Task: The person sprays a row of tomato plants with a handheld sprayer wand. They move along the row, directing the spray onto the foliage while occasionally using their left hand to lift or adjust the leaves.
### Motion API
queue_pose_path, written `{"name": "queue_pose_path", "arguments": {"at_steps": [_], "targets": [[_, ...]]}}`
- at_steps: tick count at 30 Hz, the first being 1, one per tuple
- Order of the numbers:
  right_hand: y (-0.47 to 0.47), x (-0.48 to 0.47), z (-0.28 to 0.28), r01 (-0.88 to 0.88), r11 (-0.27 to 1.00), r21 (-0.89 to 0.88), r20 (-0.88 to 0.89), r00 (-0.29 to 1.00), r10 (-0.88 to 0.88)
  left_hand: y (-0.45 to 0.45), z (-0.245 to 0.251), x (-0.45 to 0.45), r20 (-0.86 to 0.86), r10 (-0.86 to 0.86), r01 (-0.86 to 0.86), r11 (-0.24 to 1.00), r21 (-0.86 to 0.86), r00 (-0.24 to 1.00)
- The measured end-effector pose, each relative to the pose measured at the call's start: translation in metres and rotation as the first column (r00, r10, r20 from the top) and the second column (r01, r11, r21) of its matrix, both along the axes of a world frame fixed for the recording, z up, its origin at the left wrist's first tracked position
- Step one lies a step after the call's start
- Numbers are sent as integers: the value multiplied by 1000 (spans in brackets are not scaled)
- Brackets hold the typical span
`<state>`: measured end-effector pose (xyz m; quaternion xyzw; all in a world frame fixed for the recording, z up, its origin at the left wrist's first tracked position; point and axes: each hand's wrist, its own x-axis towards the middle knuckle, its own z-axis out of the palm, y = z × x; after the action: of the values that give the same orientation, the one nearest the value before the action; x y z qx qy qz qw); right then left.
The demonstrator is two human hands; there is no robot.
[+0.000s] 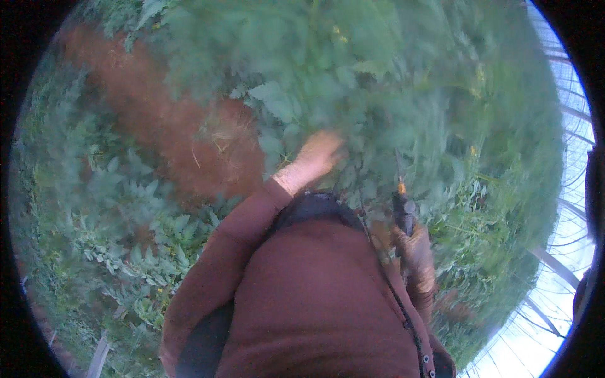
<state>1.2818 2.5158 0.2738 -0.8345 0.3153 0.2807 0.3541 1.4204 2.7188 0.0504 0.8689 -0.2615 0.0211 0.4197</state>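
Note:
My left hand (319, 151) reaches forward among green leaves (279, 101) of what look like tomato plants. Motion blurs its fingers, so I cannot tell whether they hold a leaf or stem. On the right, my right hand (416, 250) is closed around the black handle (403, 212) of a tool that looks like a spray lance. An orange-brown fitting (401, 187) joins the handle to a thin dark rod (398, 163), which points away from me into the foliage. The rod's far end is lost in the blurred leaves.
Dense foliage (501, 189) rises close on the right and ahead. Bare reddish soil (189, 137) runs between plants on the left. Beyond the right-hand plants stand greenhouse frame bars (555, 267). A pale post (98, 354) is at lower left.

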Motion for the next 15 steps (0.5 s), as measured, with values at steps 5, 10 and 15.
{"name": "queue_pose_path", "arguments": {"at_steps": [5, 10, 15], "targets": [[18, 20, -21, -76, 990, 116, 161, 985, 57, 28, 13, 10, -304, -79, 135, 976, 169, 950], [22, 61, -43, -115, 981, 157, 244, 967, 75, 43, 19, -5, -299, -36, 48, 998, 35, 954], [34, 99, -51, -174, 966, 193, 316, 943, 106, 76, 39, -29, -298, 108, -82, 992, 96, 948]]}}
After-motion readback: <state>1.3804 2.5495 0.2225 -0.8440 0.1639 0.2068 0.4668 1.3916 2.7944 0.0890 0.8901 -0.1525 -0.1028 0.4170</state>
